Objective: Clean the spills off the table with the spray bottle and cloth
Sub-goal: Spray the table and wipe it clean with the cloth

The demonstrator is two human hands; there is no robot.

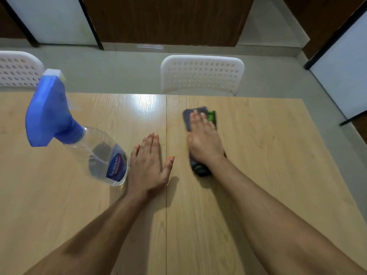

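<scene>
A clear spray bottle [99,153] with a blue trigger head stands on the wooden table [268,155], left of centre. My left hand [148,165] lies flat on the table right beside the bottle's base, fingers straight. My right hand [204,139] presses flat on a dark blue cloth [187,118] with a green edge, to the right of the table's centre seam. The cloth is mostly hidden under the hand; it shows past the fingertips and below the wrist. No spill is plainly visible on the wood.
Two white perforated plastic chairs stand at the table's far edge, one behind the cloth [202,74], one at far left [17,68]. A bright light glare [145,108] lies on the tabletop. Grey floor and dark wood panels are beyond.
</scene>
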